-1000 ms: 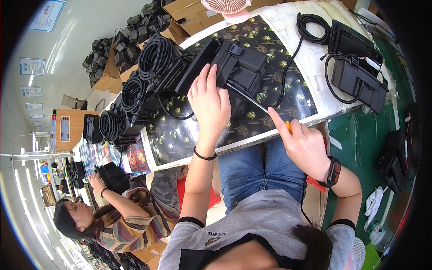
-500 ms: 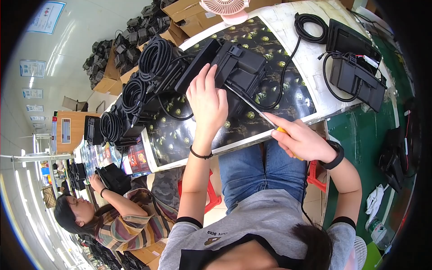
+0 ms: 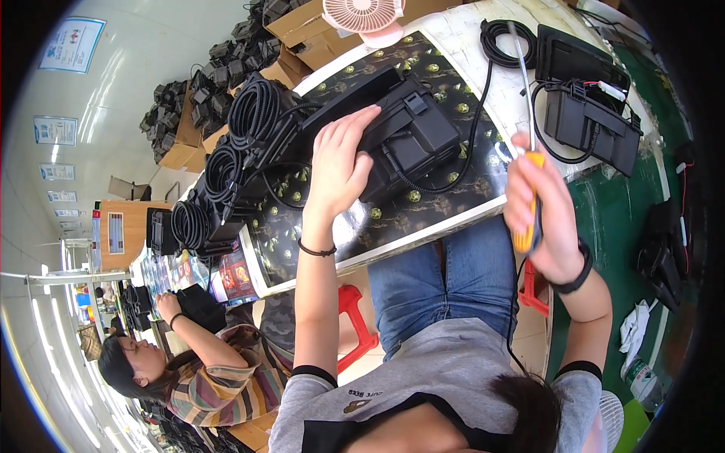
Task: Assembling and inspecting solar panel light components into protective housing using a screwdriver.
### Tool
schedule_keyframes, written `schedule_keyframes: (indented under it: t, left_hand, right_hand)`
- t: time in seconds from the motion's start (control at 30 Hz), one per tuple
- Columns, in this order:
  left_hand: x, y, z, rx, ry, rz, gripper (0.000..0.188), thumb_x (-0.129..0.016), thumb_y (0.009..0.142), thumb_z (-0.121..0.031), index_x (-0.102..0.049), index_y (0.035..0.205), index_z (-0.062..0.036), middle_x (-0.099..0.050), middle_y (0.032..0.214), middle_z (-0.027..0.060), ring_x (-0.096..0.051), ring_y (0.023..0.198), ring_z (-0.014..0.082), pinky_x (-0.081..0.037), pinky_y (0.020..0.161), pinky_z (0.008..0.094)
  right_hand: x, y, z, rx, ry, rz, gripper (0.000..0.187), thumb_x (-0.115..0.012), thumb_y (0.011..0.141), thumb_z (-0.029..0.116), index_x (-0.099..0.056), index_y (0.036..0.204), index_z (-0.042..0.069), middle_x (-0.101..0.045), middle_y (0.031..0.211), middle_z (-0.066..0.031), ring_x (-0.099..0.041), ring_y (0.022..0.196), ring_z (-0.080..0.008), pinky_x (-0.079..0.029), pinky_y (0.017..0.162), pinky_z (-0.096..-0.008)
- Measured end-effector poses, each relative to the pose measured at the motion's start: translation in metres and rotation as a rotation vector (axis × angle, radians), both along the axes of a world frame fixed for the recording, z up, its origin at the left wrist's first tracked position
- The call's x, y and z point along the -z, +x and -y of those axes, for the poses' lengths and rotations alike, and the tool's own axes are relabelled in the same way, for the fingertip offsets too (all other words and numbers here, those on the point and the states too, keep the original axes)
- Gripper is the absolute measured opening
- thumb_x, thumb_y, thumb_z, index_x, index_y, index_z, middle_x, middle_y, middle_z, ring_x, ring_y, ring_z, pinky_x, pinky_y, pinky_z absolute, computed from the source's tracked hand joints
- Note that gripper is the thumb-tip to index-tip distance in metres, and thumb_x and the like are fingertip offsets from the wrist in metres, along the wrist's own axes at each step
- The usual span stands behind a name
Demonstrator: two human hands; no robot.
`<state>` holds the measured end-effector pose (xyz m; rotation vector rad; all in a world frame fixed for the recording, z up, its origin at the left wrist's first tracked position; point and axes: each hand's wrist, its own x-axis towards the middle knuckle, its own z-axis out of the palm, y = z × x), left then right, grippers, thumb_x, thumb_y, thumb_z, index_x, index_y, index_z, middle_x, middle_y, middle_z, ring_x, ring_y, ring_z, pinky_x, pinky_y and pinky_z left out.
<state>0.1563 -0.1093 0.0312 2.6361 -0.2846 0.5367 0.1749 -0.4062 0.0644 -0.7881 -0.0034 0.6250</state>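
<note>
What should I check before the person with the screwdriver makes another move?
1. Left hand resting on the black device: ok.
2. Screwdriver held in the right hand: ok.
3. Screwdriver set against the device: not ok; it points away, toward the top of the picture.
4. Screwdriver clear of the coiled cable: cannot tell; they overlap in this view.
5. Device fully closed: cannot tell; the left hand covers part.
6. Second black unit apart from the device: ok, off to the right.

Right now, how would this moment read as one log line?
Left hand: touching black device | right hand: gripping yellow-handled screwdriver, apart from device | nearby: pink fan
</note>
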Motion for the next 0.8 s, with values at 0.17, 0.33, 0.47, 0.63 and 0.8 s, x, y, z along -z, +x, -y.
schedule_keyframes:
  t: [0.17,0.33,0.47,0.63,0.8]
  left_hand:
    - [-0.005,0.01,0.022,-0.062,0.15,0.035,0.053,-0.065,0.079,-0.026,-0.057,0.13,-0.0159,-0.06,0.13,0.0071,-0.057,0.119,0.0296,-0.035,0.108,0.0496]
    - [0.002,0.015,0.028,-0.208,0.121,0.014,0.063,-0.069,0.079,-0.034,-0.056,0.135,-0.0117,-0.06,0.13,0.0105,-0.059,0.114,0.0305,-0.042,0.103,0.0439]
    - [0.0,0.021,0.029,-0.227,0.108,-0.003,0.062,-0.073,0.077,-0.038,-0.061,0.13,-0.0085,-0.065,0.122,0.0116,-0.062,0.108,0.0298,-0.047,0.098,0.0395]
    - [0.004,0.008,0.024,-0.127,-0.046,0.142,0.061,-0.083,0.067,-0.029,-0.068,0.121,-0.0075,-0.069,0.114,0.0109,-0.064,0.1,0.0279,-0.052,0.091,0.0376]
    - [0.003,-0.01,0.024,-0.003,0.008,0.241,0.065,-0.084,0.058,-0.019,-0.068,0.12,-0.003,-0.069,0.117,0.0125,-0.065,0.103,0.028,-0.05,0.094,0.0376]
  right_hand:
    - [0.033,0.036,-0.008,0.109,-0.223,0.179,0.024,-0.052,0.102,0.019,-0.05,0.125,0.01,-0.044,0.074,0.0032,-0.045,0.057,-0.0027,-0.04,0.049,-0.0194]
    - [0.042,0.036,-0.014,-0.075,-0.313,0.291,0.024,-0.049,0.103,0.02,-0.051,0.125,0.011,-0.045,0.078,0.0034,-0.043,0.059,-0.0008,-0.039,0.047,-0.0166]
    - [0.055,0.042,-0.017,-0.063,-0.386,0.376,0.023,-0.051,0.103,0.021,-0.053,0.124,0.011,-0.045,0.078,0.0036,-0.044,0.06,-0.001,-0.04,0.047,-0.0171]
    - [0.079,0.055,-0.019,0.066,-0.497,0.403,0.022,-0.056,0.1,0.016,-0.056,0.121,0.01,-0.053,0.081,0.0032,-0.049,0.068,-0.0027,-0.044,0.049,-0.0184]
    - [0.09,0.06,-0.017,0.041,-0.49,0.486,0.022,-0.056,0.1,0.017,-0.054,0.12,0.01,-0.065,0.114,-0.0029,-0.052,0.077,-0.0035,-0.045,0.053,-0.0167]
